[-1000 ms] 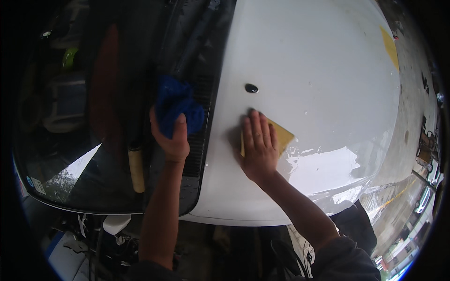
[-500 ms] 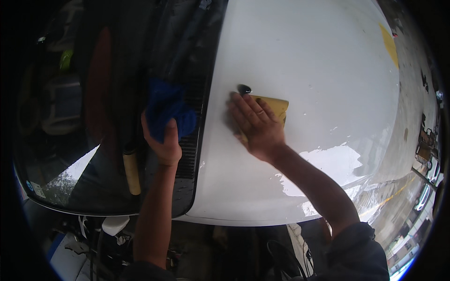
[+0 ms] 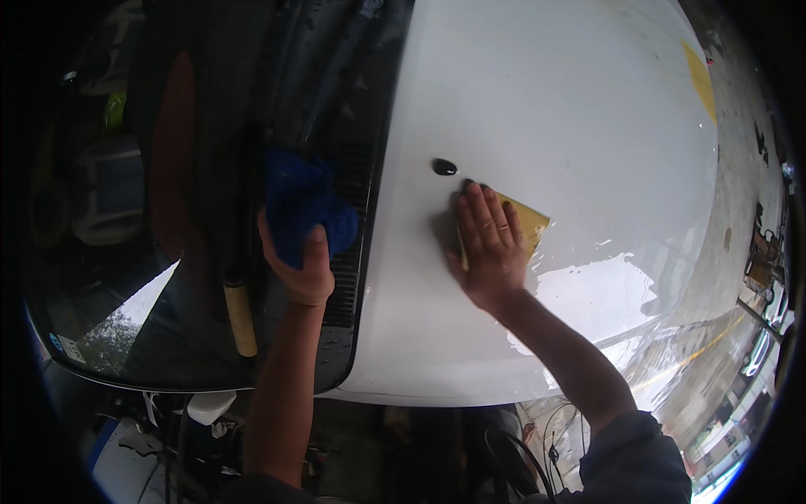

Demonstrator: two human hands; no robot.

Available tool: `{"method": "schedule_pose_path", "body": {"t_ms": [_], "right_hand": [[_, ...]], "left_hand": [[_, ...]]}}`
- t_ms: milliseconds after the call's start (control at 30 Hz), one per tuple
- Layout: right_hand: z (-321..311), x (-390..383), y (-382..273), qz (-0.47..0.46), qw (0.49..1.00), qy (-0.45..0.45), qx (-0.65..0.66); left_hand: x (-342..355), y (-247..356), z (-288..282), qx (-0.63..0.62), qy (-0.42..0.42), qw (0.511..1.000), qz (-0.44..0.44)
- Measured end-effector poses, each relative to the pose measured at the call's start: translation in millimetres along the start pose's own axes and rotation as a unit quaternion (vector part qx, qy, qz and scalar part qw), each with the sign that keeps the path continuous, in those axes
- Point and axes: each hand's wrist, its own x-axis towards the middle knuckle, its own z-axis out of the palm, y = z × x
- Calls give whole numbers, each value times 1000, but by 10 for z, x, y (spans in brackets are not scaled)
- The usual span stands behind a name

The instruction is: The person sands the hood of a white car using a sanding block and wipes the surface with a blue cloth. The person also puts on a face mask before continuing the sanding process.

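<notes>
Yellow rectangular sanding sheet (image 3: 522,225) pinned flat on white car bonnet (image 3: 571,109), centre frame.

Right hand (image 3: 487,248) lies on top of it, fingers (image 3: 485,220) spread flat and pressing, not curled; sheet pokes out to the upper right of them, long axis running diagonally lower left to upper right. Small black washer nozzle (image 3: 444,167) sits just up-left of the fingertips. Left hand (image 3: 304,269) is further off, clenched on a blue cloth (image 3: 300,208) over the black cowl grille (image 3: 346,252). Yellow patch (image 3: 699,80) upper right; small sticker (image 3: 71,351) on windscreen corner, lower left.
</notes>
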Motion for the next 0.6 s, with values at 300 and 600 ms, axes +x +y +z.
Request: {"method": "schedule_pose_path", "body": {"t_ms": [300, 600], "right_hand": [[-3, -78, -208, -9, 997, 45, 56], [71, -18, -286, -33, 998, 18, 58]], "left_hand": [[-12, -20, -32, -12, 5, 1000, 17], [-24, -25, -22, -42, -7, 999, -18]]}}
